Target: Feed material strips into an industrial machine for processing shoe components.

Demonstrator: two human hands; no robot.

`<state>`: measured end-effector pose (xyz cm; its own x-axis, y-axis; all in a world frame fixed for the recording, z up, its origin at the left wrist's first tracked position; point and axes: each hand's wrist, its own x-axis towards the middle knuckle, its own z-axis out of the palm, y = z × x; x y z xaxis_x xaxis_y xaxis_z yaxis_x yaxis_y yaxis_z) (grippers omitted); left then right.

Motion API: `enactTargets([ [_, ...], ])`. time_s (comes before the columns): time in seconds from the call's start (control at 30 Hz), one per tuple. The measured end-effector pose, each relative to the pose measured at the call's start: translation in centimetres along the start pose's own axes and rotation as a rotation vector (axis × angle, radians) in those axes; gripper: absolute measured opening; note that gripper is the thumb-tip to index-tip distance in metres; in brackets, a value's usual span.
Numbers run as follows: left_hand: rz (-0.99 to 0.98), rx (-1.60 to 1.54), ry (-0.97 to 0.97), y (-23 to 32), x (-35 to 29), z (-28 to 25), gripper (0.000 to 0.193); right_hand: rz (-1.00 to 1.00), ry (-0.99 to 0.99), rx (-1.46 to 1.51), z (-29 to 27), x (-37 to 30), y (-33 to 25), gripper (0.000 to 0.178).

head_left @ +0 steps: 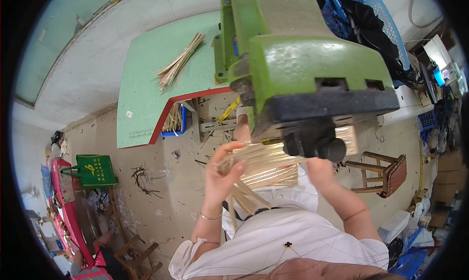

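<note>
Just below the green machine (312,60), gripping pale strips (266,154) between thumb and fingers of left hand (217,182), probably to keep them together. Cannot tell grip of right hand (320,171), partly hidden under machine's black front (337,104). Note red table edge (161,121) left of machine, likely limiting swing; find more room below it, over littered floor (168,202).

Left hand (220,172) nearer the body than the green machine (322,60), off its left side; fingers curled, thumb (237,171) set opposite the index finger (230,147), grip closed. Left forearm (206,226) runs nearly straight out toward the machine. Right hand (318,167) just under the machine's front end, its fingertips hidden, grip unclear. Right forearm (344,197) slants inward to the machine, elbow bent. Torso (312,236) squarely before the machine.
</note>
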<state>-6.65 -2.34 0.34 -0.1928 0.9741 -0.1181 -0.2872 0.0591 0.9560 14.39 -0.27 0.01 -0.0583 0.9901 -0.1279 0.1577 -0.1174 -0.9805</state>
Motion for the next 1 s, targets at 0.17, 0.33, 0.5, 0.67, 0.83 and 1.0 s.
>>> enactTargets([
  [0.17,0.052,0.130,-0.135,-1.3,0.6,2.9,0.014,-0.006,0.238,0.240,-3.8,0.7,-1.4,0.022],
  [0.33,0.003,0.095,-0.093,-1.5,1.1,3.8,0.009,0.017,0.196,0.320,-4.4,1.2,-1.7,0.017],
  [0.5,0.040,0.084,-0.059,-1.5,1.1,3.0,0.006,0.013,0.181,0.297,-3.8,1.4,-1.5,0.016],
  [0.67,0.041,0.119,-0.037,-1.3,1.0,2.7,0.006,0.031,0.134,0.337,-3.5,1.3,-1.6,0.022],
  [0.83,0.033,0.100,-0.017,-1.4,1.0,2.3,0.006,0.001,0.146,0.333,-3.0,1.4,-1.5,0.021],
  [1.0,0.062,0.068,0.082,-1.7,1.2,1.5,0.006,-0.019,0.026,0.260,-1.9,1.4,-1.8,0.022],
])
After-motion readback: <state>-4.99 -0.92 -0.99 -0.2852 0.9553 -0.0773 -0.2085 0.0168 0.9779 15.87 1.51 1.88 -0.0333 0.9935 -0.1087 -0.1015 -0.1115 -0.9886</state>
